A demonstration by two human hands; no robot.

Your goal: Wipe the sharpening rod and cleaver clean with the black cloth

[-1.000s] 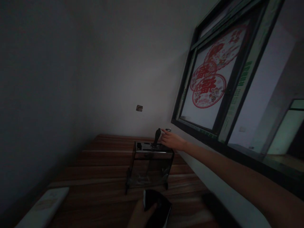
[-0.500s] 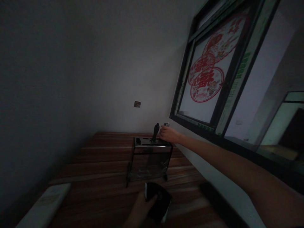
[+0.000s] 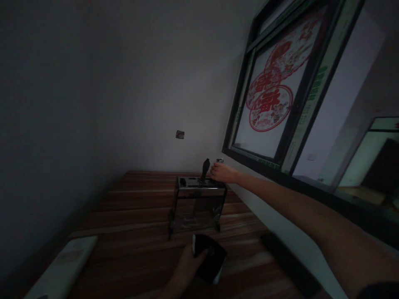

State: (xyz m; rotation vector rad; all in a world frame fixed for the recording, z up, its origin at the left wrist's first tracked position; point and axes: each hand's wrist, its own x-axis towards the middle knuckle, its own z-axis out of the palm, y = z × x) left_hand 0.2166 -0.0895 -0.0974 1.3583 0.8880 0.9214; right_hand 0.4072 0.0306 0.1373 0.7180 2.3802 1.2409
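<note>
A clear-sided knife block [image 3: 199,211] with a dark top stands on the wooden table. One black-handled knife [image 3: 205,169] sticks up out of its top. Just right of that handle, my right hand [image 3: 223,173] is at the block's top right end with its fingers closed. Whatever those fingers hold is hidden. Nearer to me, my left hand [image 3: 190,262] grips a black folded piece with pale edges [image 3: 211,258], its thumb across the front. The dim light hides what kind of thing this is.
A long pale box [image 3: 64,265] lies on the wooden table [image 3: 134,216] at left. Along the right edge lies a long dark object [image 3: 289,263]. A wall stands behind, with a small wall box [image 3: 180,134]. A dark-framed window [image 3: 264,91] with red decorations is at right.
The view has shifted slightly. My right hand stays at the top right of the knife block, and my left hand keeps hold of the black folded piece.
</note>
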